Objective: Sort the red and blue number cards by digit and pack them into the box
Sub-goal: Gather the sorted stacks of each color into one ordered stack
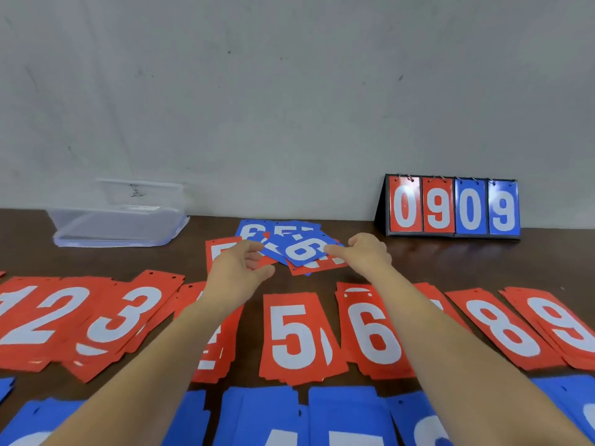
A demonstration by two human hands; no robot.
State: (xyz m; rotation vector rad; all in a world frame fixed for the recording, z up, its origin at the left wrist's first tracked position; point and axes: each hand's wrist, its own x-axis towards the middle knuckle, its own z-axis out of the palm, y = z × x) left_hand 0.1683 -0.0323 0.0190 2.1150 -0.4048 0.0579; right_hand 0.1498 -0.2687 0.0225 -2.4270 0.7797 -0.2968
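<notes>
— Where are the hands now?

— Both reach over the counter (450, 262) to the mixed pile (283, 231) of red and blue cards at the far side. The left hand (238, 268) is at the left edge of the pile, thumb and fingers spread apart and holding nothing. The right hand (365, 252) is at the right edge, also apart, with one fingertip at the edge of the blue 6 card (304, 249) on top. I cannot tell if it really touches.

— And the sorted cards?

— The red piles (296, 336) lie in one row nearer to the person. I can read 1, 2, 3, 5, 6, 8 and 9; the forearms cover the piles between. The blue piles (270, 413) make a second row at the lower edge, with the digits mostly cut off.

— Where is the box?

— The box (119, 220) is clear plastic and stands at the far left of the counter, against the wall (289, 91), well apart from the hands. What is inside I cannot tell.

— Anything else?

— A flip scoreboard (450, 209) stands at the far right, showing red 0 and 9, then blue 0 and 9.
</notes>
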